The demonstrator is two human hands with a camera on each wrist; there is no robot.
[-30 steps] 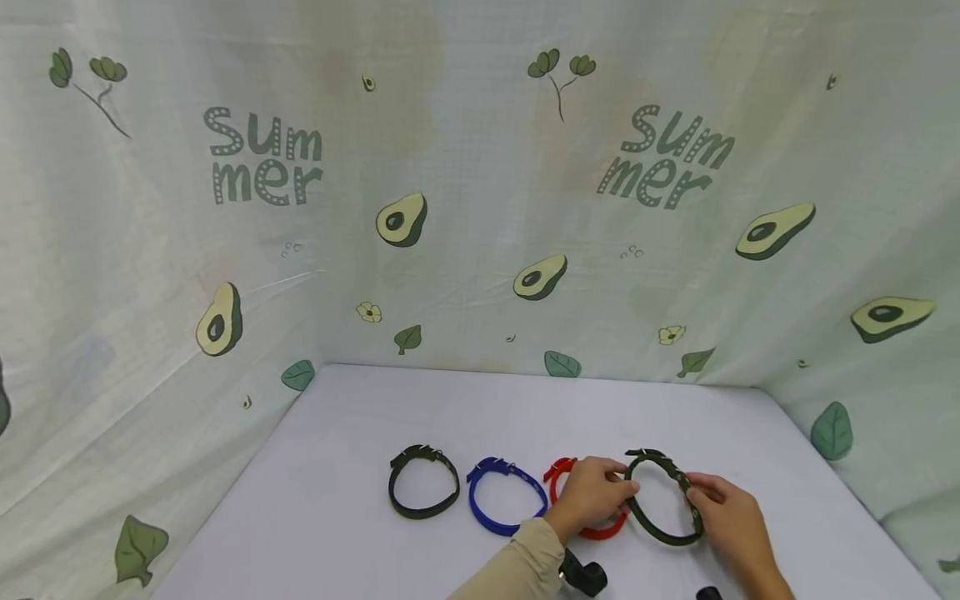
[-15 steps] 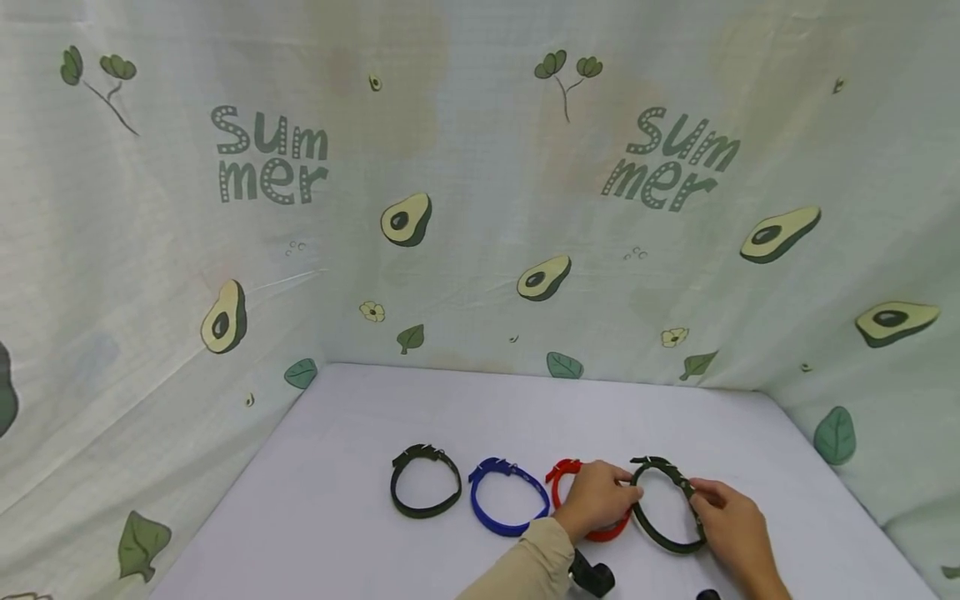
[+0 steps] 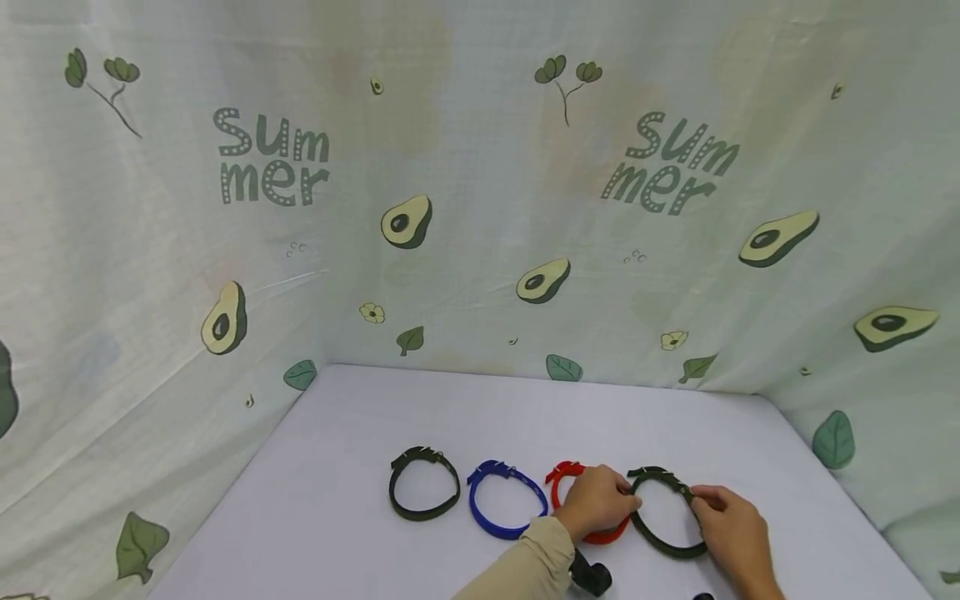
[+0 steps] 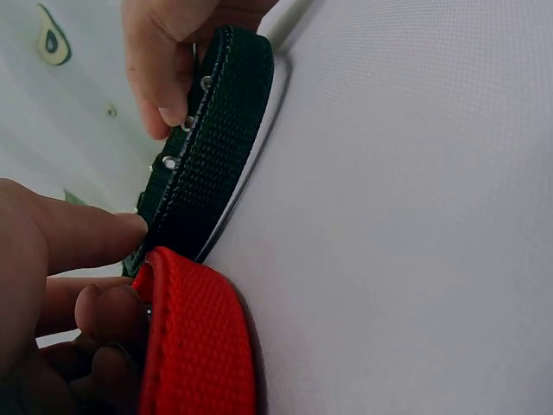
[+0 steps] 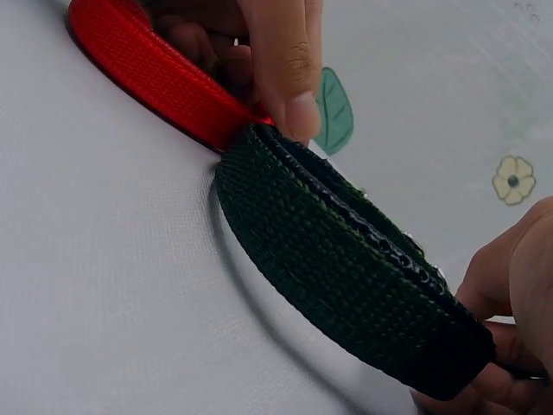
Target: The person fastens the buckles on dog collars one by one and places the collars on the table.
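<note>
A dark green buckled collar forms a ring at the right end of a row of collars. My left hand pinches its left side between thumb and fingers, reaching over the red collar. On the opposite side, my right hand grips the band near its metal eyelets. In the left wrist view, the green collar stands on edge close to the white surface, beside the red collar. The right wrist view shows the green band between both hands, its end meeting the red one.
A blue collar and another dark green collar lie further left on the white table. A black object sits by the left wrist. Printed cloth hangs behind and at both sides.
Both hands have brought the dark green collar slightly nearer to me, its left side ending close beside the red collar. The other collars stay in place.
</note>
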